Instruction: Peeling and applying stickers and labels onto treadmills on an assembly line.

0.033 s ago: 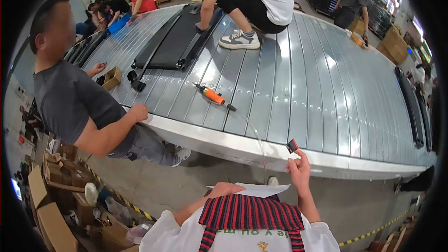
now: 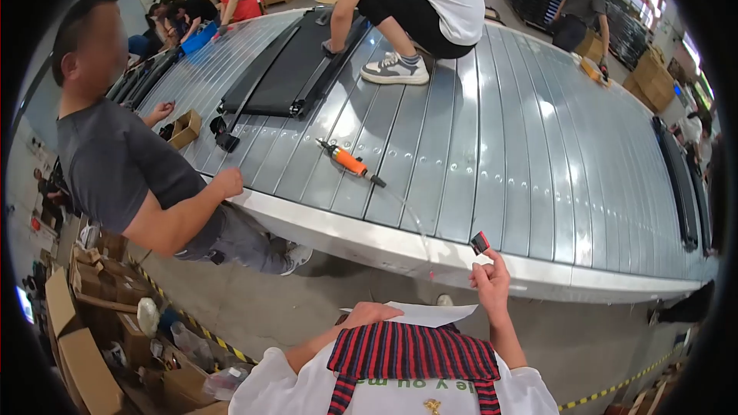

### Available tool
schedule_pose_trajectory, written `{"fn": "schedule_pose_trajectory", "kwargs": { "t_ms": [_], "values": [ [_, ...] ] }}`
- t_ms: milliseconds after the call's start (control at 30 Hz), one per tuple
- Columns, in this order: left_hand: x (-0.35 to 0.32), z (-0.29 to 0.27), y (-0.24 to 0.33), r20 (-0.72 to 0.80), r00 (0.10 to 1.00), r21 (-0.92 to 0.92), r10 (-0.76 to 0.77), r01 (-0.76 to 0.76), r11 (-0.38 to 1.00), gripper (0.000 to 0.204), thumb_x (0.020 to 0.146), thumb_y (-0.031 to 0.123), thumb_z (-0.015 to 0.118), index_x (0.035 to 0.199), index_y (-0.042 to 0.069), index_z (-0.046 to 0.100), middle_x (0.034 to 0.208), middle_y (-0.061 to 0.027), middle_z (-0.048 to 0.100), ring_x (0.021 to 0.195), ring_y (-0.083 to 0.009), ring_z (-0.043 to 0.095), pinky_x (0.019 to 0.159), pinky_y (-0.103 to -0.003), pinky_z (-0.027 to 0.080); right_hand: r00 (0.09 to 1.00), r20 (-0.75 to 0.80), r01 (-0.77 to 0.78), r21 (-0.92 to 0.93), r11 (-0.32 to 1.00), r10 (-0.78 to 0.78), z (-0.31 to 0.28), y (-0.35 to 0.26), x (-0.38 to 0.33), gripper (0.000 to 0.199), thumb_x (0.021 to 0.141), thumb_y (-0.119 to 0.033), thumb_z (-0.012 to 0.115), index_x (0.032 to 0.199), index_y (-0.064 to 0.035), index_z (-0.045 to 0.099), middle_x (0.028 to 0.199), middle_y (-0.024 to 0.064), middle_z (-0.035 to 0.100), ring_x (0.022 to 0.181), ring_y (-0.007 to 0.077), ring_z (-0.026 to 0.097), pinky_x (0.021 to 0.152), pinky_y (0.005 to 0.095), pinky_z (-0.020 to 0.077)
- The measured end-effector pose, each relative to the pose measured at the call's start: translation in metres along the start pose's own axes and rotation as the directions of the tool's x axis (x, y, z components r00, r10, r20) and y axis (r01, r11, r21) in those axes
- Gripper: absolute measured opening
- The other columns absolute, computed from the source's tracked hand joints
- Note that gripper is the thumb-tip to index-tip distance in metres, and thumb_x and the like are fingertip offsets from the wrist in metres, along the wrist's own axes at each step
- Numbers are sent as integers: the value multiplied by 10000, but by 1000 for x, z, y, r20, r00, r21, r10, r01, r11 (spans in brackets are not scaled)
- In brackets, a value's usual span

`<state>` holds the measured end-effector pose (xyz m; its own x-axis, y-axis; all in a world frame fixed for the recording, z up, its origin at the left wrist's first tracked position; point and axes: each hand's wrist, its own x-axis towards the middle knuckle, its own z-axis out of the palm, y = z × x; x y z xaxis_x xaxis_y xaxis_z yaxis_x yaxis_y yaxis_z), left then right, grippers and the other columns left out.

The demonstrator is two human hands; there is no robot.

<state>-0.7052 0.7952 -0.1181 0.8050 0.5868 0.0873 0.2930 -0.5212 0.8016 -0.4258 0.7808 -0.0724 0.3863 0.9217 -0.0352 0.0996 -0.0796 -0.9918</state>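
My right hand [image 2: 491, 280] is raised by the near edge of the long metal conveyor [image 2: 530, 207]. Its index finger points up, with a small black label with a red edge [image 2: 480, 242] at the fingertip; the other fingers are curled. Low in front of me, my left hand [image 2: 369, 315] rests on a white sheet of paper [image 2: 430, 314] above my striped apron flap [image 2: 415, 350]; its grip is partly hidden. Ahead on the slats lies an orange power screwdriver [image 2: 350, 161] with a clear hose trailing toward the edge.
A person in grey [image 2: 134, 161] stands at the left beside a small cardboard box [image 2: 184, 130]. Another person [image 2: 430, 0] squats on the conveyor with gloved hands at a black folded frame [image 2: 269, 69]. Open cartons [image 2: 88, 353] stand at lower left, behind striped floor tape [image 2: 192, 323].
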Motion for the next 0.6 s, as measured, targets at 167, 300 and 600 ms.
{"fn": "schedule_pose_trajectory", "kwargs": {
  "t_ms": [167,300,600],
  "values": [
    [65,34,34,-40,995,-6,-92,92,996,336,744,278,501,1029,112,565,914,-112,603,849,-298,574,706,-359,461,1000,1,16,44,999,-16,-74,15,56,332,795,-20,531,1107,21,428,556,31,530,477,65,483,445,194,382],
    [105,60,47,-104,986,51,-132,138,989,311,690,198,539,995,148,572,829,-109,598,792,-311,568,641,-368,452,999,14,29,43,999,-30,-133,32,99,320,798,-26,524,1097,25,422,543,29,516,456,70,479,421,196,383],
    [146,54,72,-317,898,208,-306,381,901,126,713,128,477,812,143,555,772,-84,588,757,-287,571,607,-380,452,972,232,-7,130,991,-24,-124,21,166,337,800,-31,520,1118,-3,410,574,44,529,462,80,475,423,202,377]
  ]
}}
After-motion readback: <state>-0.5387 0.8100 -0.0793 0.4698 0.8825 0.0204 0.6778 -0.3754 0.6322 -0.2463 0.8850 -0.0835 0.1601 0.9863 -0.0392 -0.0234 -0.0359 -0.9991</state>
